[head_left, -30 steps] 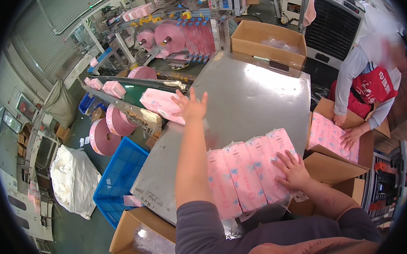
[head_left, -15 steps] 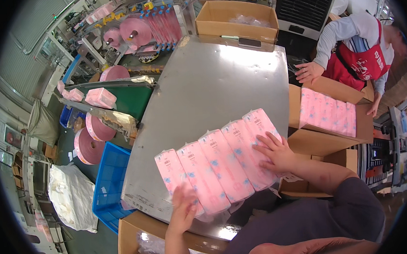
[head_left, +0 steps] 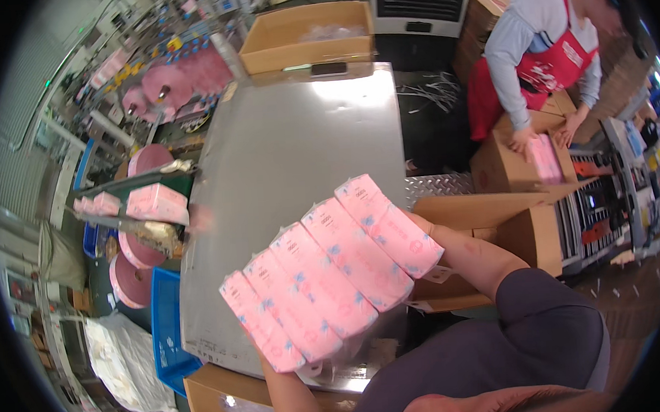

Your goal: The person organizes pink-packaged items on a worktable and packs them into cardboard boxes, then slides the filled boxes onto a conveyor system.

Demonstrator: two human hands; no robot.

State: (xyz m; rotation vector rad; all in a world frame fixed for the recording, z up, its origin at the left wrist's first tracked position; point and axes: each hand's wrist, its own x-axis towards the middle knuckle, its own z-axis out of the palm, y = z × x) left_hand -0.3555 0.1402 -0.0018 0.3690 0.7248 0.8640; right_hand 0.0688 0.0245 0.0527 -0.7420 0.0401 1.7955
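since the earlier frame the row of five pink packs (head_left: 322, 277) has shifted toward the right edge of the table (head_left: 289, 145), its rightmost pack now reaching past that edge, and the left hand (head_left: 261, 356) has gone from the front of the leftmost pack to behind its outer side. at lower left a blue crate (head_left: 168, 326) stands beside the table, and a carton (head_left: 204, 403) is cut off by the bottom edge. the row slants across the lower centre, between the two hands. the left hand is at its left end, mostly covered; the right hand (head_left: 423, 226) is at its right end, fingers behind the last pack. i cannot tell whether either hand is spread or gripping, nor whether the row is lifted. right of it, an open carton (head_left: 537, 236) is partly hidden by the right forearm.
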